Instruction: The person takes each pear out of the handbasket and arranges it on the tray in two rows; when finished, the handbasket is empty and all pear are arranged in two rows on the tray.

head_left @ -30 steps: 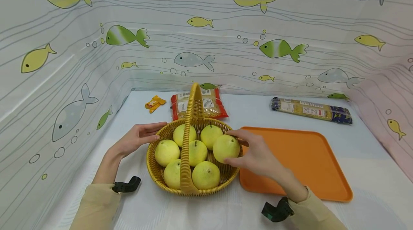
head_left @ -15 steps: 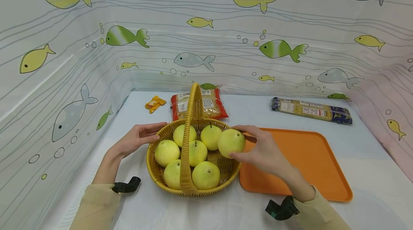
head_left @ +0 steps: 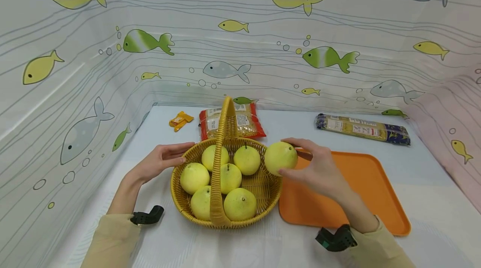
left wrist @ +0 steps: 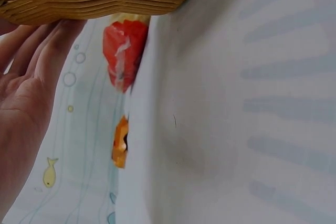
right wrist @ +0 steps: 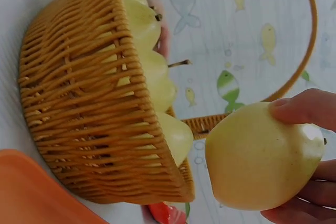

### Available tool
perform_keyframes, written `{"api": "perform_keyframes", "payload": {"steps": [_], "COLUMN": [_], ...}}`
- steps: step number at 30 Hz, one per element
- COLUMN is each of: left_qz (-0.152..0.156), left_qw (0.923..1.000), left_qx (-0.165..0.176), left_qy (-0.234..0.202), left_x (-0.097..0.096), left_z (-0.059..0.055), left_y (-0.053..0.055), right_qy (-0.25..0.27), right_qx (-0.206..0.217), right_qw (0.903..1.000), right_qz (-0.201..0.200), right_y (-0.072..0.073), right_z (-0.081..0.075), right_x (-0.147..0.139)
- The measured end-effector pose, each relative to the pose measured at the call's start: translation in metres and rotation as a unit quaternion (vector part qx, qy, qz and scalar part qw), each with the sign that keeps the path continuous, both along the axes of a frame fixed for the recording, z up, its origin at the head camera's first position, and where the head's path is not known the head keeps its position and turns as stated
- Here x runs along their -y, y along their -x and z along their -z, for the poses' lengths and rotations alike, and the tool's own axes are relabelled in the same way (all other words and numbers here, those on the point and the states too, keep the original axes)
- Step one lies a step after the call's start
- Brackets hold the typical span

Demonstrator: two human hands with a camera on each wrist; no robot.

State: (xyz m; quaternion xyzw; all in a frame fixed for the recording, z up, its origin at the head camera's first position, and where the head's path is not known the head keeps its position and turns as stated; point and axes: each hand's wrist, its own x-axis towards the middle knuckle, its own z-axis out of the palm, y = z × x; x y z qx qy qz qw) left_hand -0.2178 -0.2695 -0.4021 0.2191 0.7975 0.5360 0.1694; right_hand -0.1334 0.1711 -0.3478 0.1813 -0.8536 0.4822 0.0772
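Observation:
My right hand [head_left: 319, 172] holds a pale yellow-green pear [head_left: 280, 158] between thumb and fingers at the right rim of a wicker basket [head_left: 272, 201]. The right wrist view shows that same pear [right wrist: 257, 156] raised above the rim, apart from the basket. Several more pears [head_left: 240, 204] lie inside, partly behind the tall arched handle [head_left: 216, 176]. Against the basket's left side rests my left hand [head_left: 159, 161], its fingers fairly straight. In the left wrist view its fingers [left wrist: 50, 51] touch the woven wall from outside.
Right of the basket lies an orange tray [head_left: 360, 193], partly under my right hand. A red-edged clear food bag [head_left: 244, 122] and small orange packets [head_left: 181, 121] lie behind the basket. A long noodle-like pack [head_left: 362, 129] lies at the back right.
My right hand has lifted the pear out of the basket's right side and moved it right and up, toward the tray. Bare basket bottom shows where it lay. My left hand has stayed put.

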Motion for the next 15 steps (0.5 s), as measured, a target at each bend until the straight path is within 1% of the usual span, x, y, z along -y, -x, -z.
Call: {"api": "perform_keyframes", "payload": {"steps": [7,15], "left_qz": [-0.001,0.004], "left_qw": [1.0000,1.0000], "left_qx": [0.001,-0.003], "left_qy": [0.003,0.000], "left_x": [0.000,0.001], "left_z": [0.002,0.002], "left_y": [0.000,0.001], "right_qy": [0.001,-0.006], "right_qx": [0.004,0.012], "right_qw": [0.9997,0.9985], "right_qz": [0.023,0.053], "right_y": [0.006,0.016], "right_z": [-0.002,0.002], "right_x": [-0.011,-0.022]}}
